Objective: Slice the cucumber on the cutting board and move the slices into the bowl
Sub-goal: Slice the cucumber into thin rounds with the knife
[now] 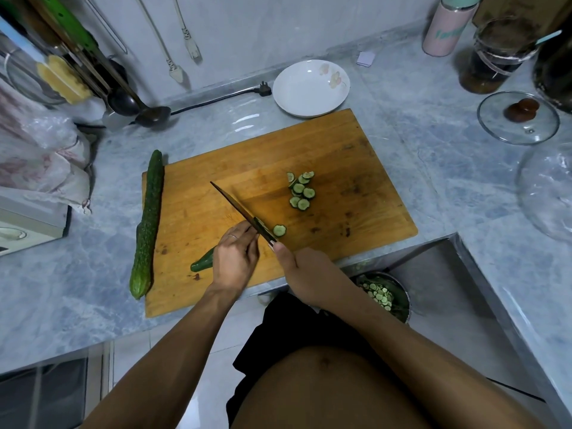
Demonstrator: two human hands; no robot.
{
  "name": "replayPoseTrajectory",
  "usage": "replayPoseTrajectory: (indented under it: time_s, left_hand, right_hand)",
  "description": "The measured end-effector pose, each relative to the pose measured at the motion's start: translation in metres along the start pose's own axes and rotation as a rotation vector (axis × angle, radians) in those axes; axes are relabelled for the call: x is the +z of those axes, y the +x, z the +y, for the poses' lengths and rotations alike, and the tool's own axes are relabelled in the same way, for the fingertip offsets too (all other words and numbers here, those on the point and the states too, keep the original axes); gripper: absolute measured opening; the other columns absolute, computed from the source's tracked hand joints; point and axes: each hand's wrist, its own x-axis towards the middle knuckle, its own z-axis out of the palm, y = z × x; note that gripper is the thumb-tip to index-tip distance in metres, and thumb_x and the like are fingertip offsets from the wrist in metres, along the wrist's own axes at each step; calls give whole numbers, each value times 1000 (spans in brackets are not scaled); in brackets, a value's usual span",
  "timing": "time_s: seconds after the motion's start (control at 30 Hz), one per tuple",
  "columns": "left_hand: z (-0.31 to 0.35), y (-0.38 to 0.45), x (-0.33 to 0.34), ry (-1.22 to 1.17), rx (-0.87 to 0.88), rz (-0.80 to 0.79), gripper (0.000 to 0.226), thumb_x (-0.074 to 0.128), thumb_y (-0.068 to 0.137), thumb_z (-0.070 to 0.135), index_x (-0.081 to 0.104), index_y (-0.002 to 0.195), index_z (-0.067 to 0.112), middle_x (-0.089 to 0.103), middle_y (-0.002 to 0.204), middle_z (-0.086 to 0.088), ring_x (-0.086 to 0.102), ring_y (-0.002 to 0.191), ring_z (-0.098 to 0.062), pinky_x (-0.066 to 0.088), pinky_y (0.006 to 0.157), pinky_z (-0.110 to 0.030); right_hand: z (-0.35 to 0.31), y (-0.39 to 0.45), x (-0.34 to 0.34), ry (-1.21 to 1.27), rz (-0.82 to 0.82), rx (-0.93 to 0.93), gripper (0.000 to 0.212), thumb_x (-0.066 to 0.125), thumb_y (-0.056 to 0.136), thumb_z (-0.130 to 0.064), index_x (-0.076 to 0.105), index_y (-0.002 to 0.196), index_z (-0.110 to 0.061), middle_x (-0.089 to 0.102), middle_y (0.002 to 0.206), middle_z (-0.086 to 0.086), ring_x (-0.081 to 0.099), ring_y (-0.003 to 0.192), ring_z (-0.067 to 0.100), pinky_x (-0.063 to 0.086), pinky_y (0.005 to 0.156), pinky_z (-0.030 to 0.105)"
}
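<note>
Cucumber piece (202, 262) lies on the cutting board (340, 168) near its front edge, mostly hidden under the left hand (234, 254), whose fingers curl over it and pin it down. Only the tapered end shows, so little of this one seems left. Right hand (305, 270) grips the handle of the knife (238, 210), fingers wrapped shut; blade meets the cucumber at the cut face. One fresh slice (279, 230) lies just beside the blade. A loose pile of slices (301, 189) sits mid-board, not yet moved. Metal bowl (402, 300) below the table edge, in the sink, already holds many slices. A whole cucumber (148, 224) waits along the board's left edge, uncut. White dish (311, 88) behind the board. Judged: task roughly midway.
</note>
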Motion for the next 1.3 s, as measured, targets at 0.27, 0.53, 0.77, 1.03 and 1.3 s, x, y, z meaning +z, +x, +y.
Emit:
replayPoseTrajectory:
  time_s: [0.27,0.53,0.77,1.03,1.3]
  left_hand:
    - [-5,0,3,22,-16,-27,19,58,86,1,73,98,2,70,107,-12,65,97,-30,55,78,-36]
    - [4,-1,2,6,-64,23,28,69,82,-5,74,107,4,71,113,-12,66,104,-28,51,92,-34]
    - [4,-1,0,-36,-108,8,29,68,83,-4,74,110,6,69,117,-11,65,107,-29,54,92,-39]
    - [13,9,-13,-209,-187,87,23,66,89,5,74,111,8,68,119,-5,63,109,-18,49,99,-30]
    - [46,50,-46,-278,111,175,21,57,84,4,73,97,2,66,103,-6,60,98,-12,49,86,-27]
  right_hand:
    - [-1,20,7,-21,4,-6,64,19,104,-52,45,59,-15,47,60,3,58,79,31,34,70,29]
    - [11,29,-20,16,-21,42,74,14,101,-59,53,62,-10,54,61,7,52,59,20,37,56,30]
    - [25,37,-64,72,59,22,70,19,97,-68,49,60,-16,48,49,-2,44,34,6,37,45,20]
    - [34,34,-96,-74,56,-89,66,25,98,-66,46,64,-13,40,54,4,36,42,14,31,48,25]
    - [43,18,-98,-591,69,-206,52,36,96,-65,43,71,-20,51,66,0,52,59,19,38,53,34]
